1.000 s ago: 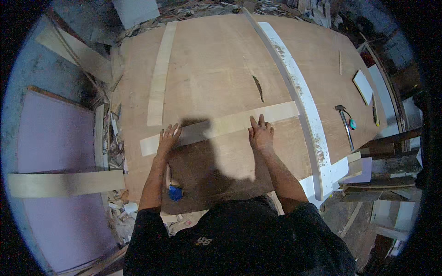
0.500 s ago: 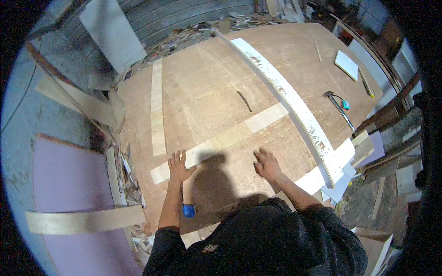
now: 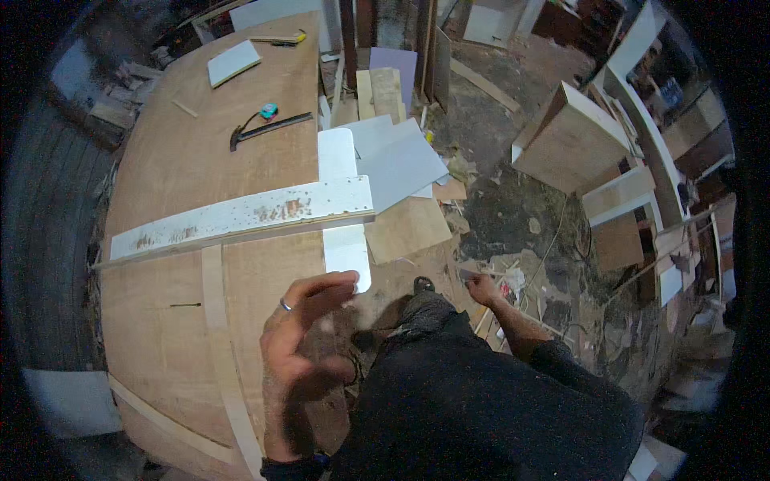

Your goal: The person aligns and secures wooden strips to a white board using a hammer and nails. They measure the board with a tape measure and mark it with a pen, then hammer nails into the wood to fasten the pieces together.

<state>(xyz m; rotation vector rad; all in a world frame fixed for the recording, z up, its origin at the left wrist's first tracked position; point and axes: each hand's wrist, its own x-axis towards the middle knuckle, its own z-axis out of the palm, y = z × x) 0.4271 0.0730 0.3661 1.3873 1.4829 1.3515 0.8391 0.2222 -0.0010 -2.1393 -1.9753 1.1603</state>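
Observation:
My left hand (image 3: pixel 309 333), with a ring on one finger, is raised near the edge of a large plywood panel (image 3: pixel 265 72). Its fingers are bent, the thumb stands apart, and nothing shows between them. Just beyond its fingertips is the rounded end of a white board (image 3: pixel 346 248). That board passes beneath a long, scuffed white strip (image 3: pixel 241 212) lying across the panel. Away to the right, over the littered floor, hangs my right hand (image 3: pixel 482 289). Its fingers look curled closed; whether they hold anything I cannot make out.
On the panel are a hammer (image 3: pixel 269 128), a teal tape measure (image 3: pixel 269 111), a small white board (image 3: pixel 234 63) and pale wooden strips (image 3: pixel 218 305). Grey sheets (image 3: pixel 409 156) and a plywood piece (image 3: pixel 407 231) lie beside it. A wooden box (image 3: pixel 573 136) stands on the right among scraps.
The view has swung to the right, bringing the floor and wooden box into sight. Both hands have left the panel's surface; the right one now hangs over the floor.

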